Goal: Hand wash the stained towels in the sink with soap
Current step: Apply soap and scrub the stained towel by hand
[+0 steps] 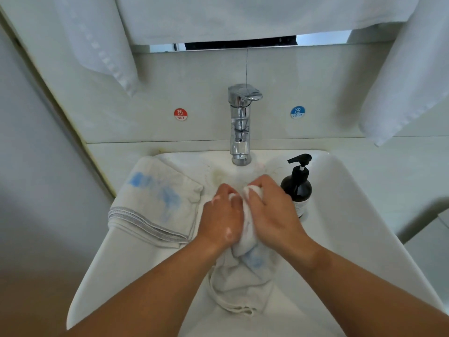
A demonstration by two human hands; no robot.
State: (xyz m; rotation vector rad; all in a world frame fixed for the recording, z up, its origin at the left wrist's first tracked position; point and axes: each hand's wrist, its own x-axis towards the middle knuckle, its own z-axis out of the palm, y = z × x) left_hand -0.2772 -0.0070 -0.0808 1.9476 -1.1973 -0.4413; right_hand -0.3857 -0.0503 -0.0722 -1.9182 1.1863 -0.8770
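**Wet towel bunched between two soapy hands**

On the left rim of the sink (352,215) a second towel (155,200) lies folded, blue stains up, with neither hand on it. Just right of it the left hand (222,215) grips the wet towel (243,271), its fingers (224,193) curled into the cloth and suds on the knuckles. The wet towel is wadded between both hands over the basin, and its blue-stained tail hangs into the bowl. Soaked, it is probably limp, heavy and slick with soap. It is best taken in fistfuls near the stain, so cloth rubs on cloth. The right hand (272,210) clenches the upper wad with its fingers wrapped over it. The soap bottle (296,188) stands just beside that hand.
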